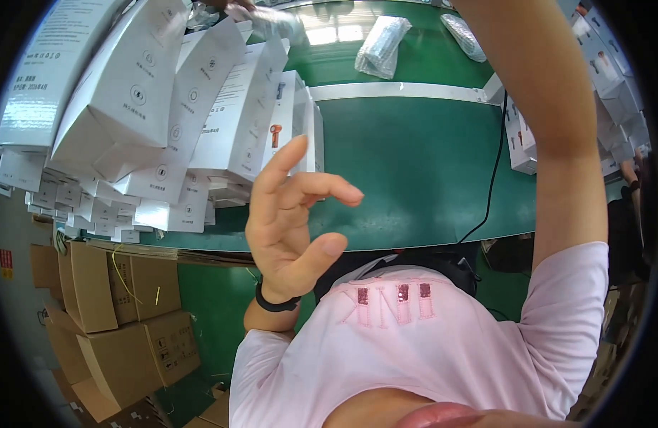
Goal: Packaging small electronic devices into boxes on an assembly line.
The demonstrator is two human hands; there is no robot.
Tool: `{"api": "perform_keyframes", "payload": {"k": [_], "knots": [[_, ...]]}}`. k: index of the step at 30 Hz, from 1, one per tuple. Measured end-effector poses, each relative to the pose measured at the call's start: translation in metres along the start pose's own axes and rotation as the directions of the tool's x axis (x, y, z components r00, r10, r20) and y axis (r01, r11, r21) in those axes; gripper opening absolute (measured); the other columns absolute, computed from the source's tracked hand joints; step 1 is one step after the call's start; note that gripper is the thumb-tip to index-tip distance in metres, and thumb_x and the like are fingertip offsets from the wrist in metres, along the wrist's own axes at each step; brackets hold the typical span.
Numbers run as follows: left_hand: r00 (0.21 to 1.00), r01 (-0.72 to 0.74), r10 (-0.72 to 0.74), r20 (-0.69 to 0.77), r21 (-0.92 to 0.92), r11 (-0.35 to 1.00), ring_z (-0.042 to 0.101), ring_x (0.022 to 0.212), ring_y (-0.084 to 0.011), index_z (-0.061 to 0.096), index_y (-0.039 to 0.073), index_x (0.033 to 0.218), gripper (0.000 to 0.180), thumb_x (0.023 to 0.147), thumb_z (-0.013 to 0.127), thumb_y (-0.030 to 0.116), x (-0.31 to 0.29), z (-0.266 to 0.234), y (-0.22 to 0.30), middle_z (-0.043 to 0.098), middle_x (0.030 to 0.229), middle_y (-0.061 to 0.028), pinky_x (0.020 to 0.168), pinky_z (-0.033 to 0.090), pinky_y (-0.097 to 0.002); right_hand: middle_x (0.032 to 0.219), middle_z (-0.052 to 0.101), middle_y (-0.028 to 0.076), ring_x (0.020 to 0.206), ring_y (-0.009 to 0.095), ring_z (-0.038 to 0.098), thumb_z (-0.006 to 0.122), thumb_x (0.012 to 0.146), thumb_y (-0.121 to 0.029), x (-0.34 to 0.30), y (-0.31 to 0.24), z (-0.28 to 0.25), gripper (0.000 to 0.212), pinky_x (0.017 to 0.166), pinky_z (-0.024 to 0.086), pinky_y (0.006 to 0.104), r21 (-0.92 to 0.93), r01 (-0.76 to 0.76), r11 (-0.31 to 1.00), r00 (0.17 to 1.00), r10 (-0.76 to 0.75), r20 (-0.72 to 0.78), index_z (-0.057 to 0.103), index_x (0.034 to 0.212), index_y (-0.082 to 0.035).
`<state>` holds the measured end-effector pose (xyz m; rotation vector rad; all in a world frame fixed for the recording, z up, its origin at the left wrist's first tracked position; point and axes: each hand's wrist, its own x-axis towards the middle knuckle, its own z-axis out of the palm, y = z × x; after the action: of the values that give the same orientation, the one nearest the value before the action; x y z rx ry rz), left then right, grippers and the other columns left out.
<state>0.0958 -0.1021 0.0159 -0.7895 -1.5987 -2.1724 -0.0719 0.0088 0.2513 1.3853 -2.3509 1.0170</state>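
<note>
Head camera looks down over a pink shirt (429, 342) to a green table (414, 164). Left hand (290, 221) hangs in the air above the near edge of the table, palm turned inward, with a dark band (275, 304) around its wrist. Its fingers (322, 187) are spread and loosely curled, the thumb bent toward them without meeting them, and they close on nothing. Just behind and to the left of this hand stands a leaning stack of white cartons (165, 107), flat and upright, fanned over one another; the nearest one, with a small red picture on its face, is just beyond the fingertips, though whether a finger brushes it is hard to tell from this angle.

Right forearm (550, 121) rises from the pink sleeve straight up the right side of the view and leaves the picture at the top edge, so the right hand itself is out of sight and the state of its fingers cannot be told.

Farther back on the table lie clear plastic-wrapped bundles (382, 44) beyond a white rail (400, 91) that crosses the surface. A black cable (494, 178) runs down across the green top to its near edge. More white boxes (520, 143) sit at the right, beside the raised arm. Below the table on the left, brown cardboard boxes (115, 314) are piled on the green floor.
</note>
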Motion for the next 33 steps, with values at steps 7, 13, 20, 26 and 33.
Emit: {"api": "perform_keyframes", "payload": {"k": [7,13,20,26,33], "knots": [[0.985,0.053,-0.033,-0.171,0.112,0.992,0.065,0.092,-0.0258,0.009,-0.006,0.152,0.099,0.084,0.074,0.025,0.001,0.001,0.011,0.064,0.102,-0.0214,0.085,0.052,-0.0374,0.094,0.068,0.024,0.088,0.034,0.067,0.068,0.072,-0.01,-0.073,0.234,0.053,0.042,0.078,0.053,0.0396,-0.308,-0.044,0.95,0.977,-0.023,-0.212,0.063,0.111,0.006],[0.975,0.15,-0.134,-0.178,0.079,0.985,0.064,0.093,-0.0246,0.014,-0.005,0.152,0.098,0.083,0.076,0.025,-0.003,0.001,0.003,0.064,0.103,-0.0201,0.087,0.052,-0.0372,0.108,0.067,0.027,0.098,0.035,0.068,0.076,0.071,-0.05,-0.084,0.232,0.137,0.079,0.085,0.053,0.0398,-0.089,-0.365,0.927,0.927,0.371,0.058,0.057,0.131,-0.001],[0.951,0.31,-0.31,0.0,0.054,0.949,0.062,0.099,-0.0229,0.02,-0.002,0.152,0.085,0.082,0.069,0.003,0.002,0.021,-0.02,0.064,0.109,-0.0178,0.094,0.048,-0.0376,0.091,0.07,0.025,0.087,0.037,0.069,0.072,0.071,-0.044,-0.071,0.223,0.196,0.046,0.08,0.056,0.0454,-0.409,-0.41,0.815,0.849,0.505,0.155,0.072,0.087,-0.001],[0.942,0.331,-0.329,-0.064,0.033,0.943,0.062,0.1,-0.0218,0.024,-0.003,0.151,0.078,0.085,0.067,0.003,-0.002,0.008,-0.029,0.064,0.109,-0.0169,0.094,0.048,-0.0362,0.089,0.068,0.025,0.085,0.037,0.068,0.07,0.069,-0.033,-0.132,0.203,0.14,0.044,0.077,0.055,0.0427,-0.368,-0.405,0.837,0.855,0.489,0.171,0.067,0.094,0.003],[0.91,0.414,-0.414,-0.016,0.057,0.908,0.062,0.097,-0.0201,0.028,-0.005,0.148,0.07,0.091,0.064,0.014,0.005,0.022,-0.045,0.065,0.105,-0.0168,0.092,0.049,-0.0348,0.101,0.066,0.028,0.094,0.039,0.065,0.072,0.069,-0.03,-0.23,0.186,0.077,0.066,0.083,0.052,0.0407,-0.234,-0.648,0.725,0.675,0.689,0.264,0.056,0.122,0.005]]}}
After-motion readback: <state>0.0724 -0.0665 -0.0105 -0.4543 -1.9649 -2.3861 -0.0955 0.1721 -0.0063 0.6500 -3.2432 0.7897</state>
